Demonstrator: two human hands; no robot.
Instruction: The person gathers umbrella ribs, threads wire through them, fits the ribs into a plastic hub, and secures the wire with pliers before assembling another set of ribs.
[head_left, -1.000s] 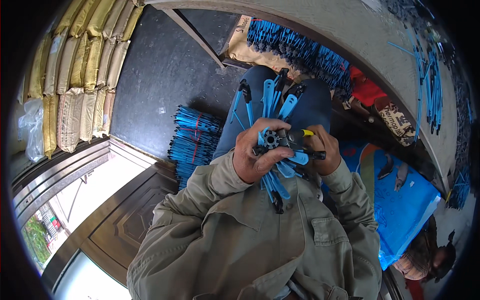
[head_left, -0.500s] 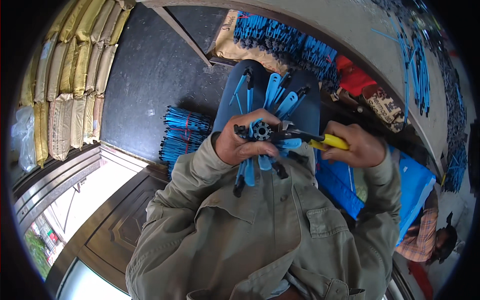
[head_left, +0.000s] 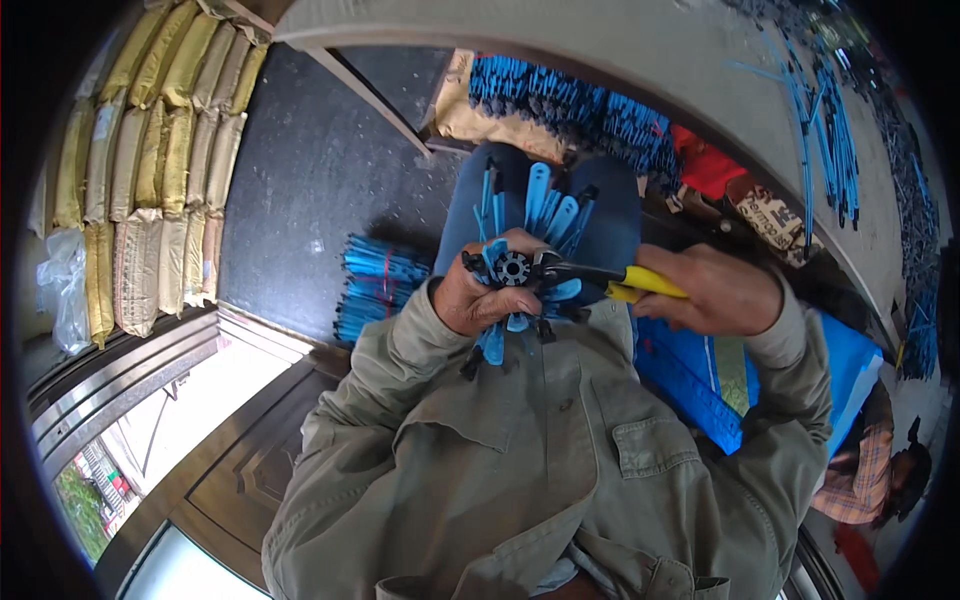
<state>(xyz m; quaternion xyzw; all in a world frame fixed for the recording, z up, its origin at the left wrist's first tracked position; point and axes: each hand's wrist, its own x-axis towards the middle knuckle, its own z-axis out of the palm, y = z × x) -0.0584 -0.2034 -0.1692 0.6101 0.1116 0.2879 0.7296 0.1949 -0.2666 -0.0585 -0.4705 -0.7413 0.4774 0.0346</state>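
Observation:
Over my lap, my left hand is closed round a round black hub with slots about its edge. Blue plastic strips with dark tips fan out from the hub on several sides. My right hand grips the yellow handles of a pair of pliers. Their dark jaws reach the hub's right side, beside my left fingers. What exactly the jaws bite on is too small to tell.
Tied bundles of blue strips lie on the floor at left. More strips are heaped ahead, and some lie on the tabletop. Stacked sacks stand far left. A blue bag and another person are at right.
The whole view has shifted slightly. The hub and strips have turned a little in my left hand. The pliers stay at the hub's right side, still in my right hand.

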